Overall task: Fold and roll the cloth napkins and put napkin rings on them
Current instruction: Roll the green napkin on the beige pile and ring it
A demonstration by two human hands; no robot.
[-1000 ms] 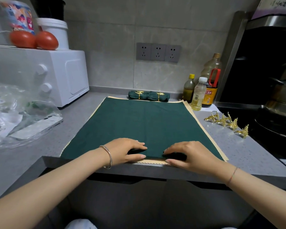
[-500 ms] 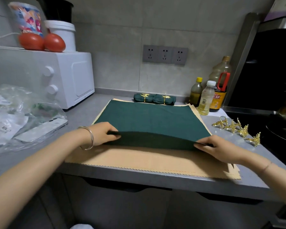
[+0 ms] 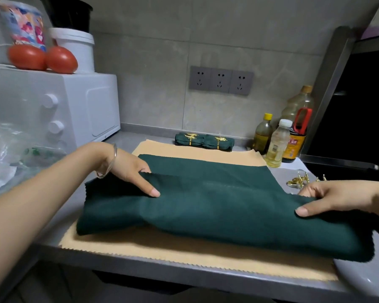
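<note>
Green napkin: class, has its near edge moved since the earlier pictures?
Yes. The green napkin moved: its near edge left the counter front and folded back toward the wall, baring the tan cloth.

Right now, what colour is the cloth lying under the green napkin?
The cloth is pale tan with a zigzag edge, seen best in the head view.
</note>
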